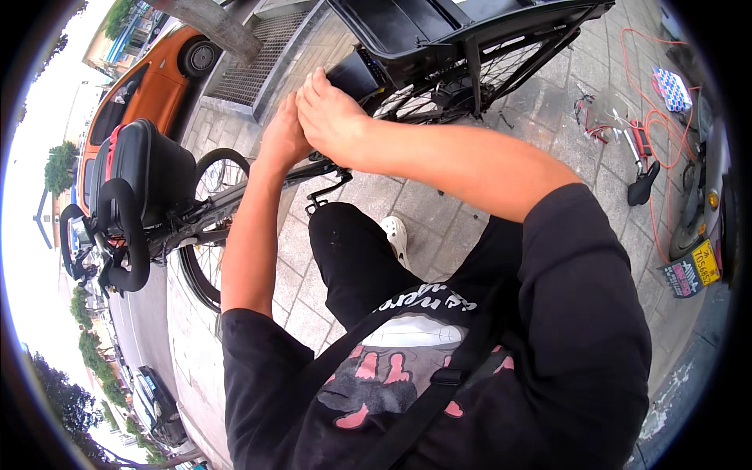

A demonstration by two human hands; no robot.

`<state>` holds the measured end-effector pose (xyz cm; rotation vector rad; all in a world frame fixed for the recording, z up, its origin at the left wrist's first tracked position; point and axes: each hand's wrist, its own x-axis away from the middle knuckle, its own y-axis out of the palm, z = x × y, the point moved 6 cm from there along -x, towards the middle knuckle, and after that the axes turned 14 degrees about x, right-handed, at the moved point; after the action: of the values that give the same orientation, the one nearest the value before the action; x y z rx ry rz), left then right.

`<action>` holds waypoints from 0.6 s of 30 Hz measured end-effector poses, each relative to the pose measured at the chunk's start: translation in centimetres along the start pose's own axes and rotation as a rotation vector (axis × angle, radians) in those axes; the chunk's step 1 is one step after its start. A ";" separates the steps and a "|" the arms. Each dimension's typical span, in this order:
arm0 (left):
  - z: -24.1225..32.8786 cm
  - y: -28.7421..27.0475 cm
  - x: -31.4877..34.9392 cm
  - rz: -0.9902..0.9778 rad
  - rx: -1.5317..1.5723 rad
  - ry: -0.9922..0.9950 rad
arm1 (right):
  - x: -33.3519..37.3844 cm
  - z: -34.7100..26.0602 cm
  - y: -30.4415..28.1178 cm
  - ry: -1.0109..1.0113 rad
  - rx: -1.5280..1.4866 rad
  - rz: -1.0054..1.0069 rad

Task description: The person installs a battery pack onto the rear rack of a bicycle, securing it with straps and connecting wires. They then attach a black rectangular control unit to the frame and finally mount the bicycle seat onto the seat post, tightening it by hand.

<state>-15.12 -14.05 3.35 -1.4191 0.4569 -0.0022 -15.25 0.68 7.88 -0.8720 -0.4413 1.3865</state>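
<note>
My left hand and my right hand are pressed together over the middle of a black electric bicycle. The right hand's fingers are bent and close together, overlapping the left hand. Whatever lies between or under them is hidden. Just right of the fingers is a black box-shaped part on the bicycle, beside the rear wheel. Beneath my wrists a crank with a pedal sticks out from the frame. A large black rear box sits over the rear wheel.
At left are the curved handlebar, a black front case and the front wheel. On the paving at right lie cut wires, an orange cable and a black saddle. An orange car stands beyond.
</note>
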 end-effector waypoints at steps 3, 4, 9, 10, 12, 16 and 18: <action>2.8 -2.2 -2.1 -0.152 0.127 -0.584 | 5.7 -5.0 0.6 0.117 -0.233 0.224; 3.5 -3.0 -2.5 -0.250 0.057 -0.603 | 7.4 -6.5 1.5 0.033 -0.466 0.135; 6.2 -3.5 -5.2 0.009 0.160 -0.259 | 15.3 -7.9 6.3 0.104 -0.930 -0.182; 6.5 -3.4 -6.0 0.021 0.240 -0.252 | 16.6 -7.6 7.1 0.141 -0.954 -0.260; 6.7 -2.3 -6.9 0.070 0.228 -0.278 | 19.1 -6.1 7.8 0.201 -1.018 -0.268; 6.8 -1.3 -7.3 0.183 0.167 -0.299 | 22.0 -1.2 6.6 0.470 -1.077 -0.033; 6.8 -1.3 -7.4 0.161 0.191 -0.311 | 21.8 3.7 3.0 0.551 -0.880 0.280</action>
<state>-19.47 -5.77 7.41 -1.1670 0.3024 0.2942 -16.23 22.52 3.27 -2.0345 -0.5106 1.1043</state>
